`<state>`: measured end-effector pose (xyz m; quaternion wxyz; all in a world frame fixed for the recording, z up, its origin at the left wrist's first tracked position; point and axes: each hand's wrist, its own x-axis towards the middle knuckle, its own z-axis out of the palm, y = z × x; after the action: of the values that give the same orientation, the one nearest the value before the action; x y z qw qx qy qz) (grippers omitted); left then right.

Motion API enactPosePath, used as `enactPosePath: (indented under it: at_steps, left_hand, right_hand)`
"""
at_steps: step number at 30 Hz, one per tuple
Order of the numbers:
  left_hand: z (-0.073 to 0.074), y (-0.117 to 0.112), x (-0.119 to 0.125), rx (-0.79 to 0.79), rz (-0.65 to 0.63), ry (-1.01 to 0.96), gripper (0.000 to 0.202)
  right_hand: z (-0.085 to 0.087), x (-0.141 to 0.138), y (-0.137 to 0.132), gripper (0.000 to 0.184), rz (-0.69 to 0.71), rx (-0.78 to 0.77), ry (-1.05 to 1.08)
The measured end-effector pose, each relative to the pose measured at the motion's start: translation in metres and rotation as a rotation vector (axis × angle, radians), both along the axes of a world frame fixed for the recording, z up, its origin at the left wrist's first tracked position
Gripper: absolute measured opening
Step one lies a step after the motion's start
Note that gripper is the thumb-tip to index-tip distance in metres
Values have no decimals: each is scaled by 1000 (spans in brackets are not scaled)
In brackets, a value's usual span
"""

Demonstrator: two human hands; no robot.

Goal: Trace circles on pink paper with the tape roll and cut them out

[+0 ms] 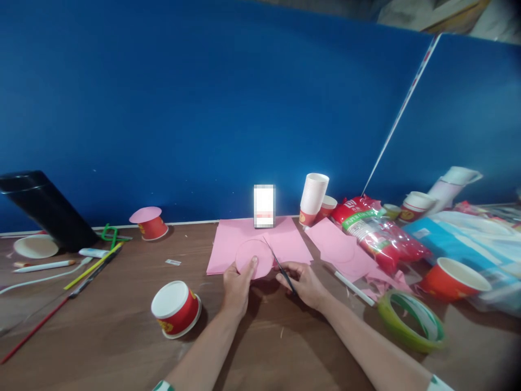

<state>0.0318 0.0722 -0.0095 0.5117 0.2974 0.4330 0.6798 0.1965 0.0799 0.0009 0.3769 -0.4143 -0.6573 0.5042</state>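
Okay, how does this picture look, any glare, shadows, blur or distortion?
All in the head view: the white block looks overexposed and pixelated; highlights glint on the red bag; a shadow lies beside the near upturned cup; wide-angle stretching seems to slant the bottle; the far right edge looks soft, though the circle and scissors are readable.

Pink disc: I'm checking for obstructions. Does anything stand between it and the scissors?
Nothing visible does. The scissors in the right hand lie at the right edge of the pink disc; the left hand holds its near side, apart from the scissors.
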Motion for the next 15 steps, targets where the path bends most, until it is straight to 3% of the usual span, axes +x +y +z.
enactPosePath:
  at_steps: [15]
  left_hand:
    - [-4, 1, 0, 14, 17, 43, 50]
  right_hand:
    - [3, 0, 0, 38, 4, -8, 15]
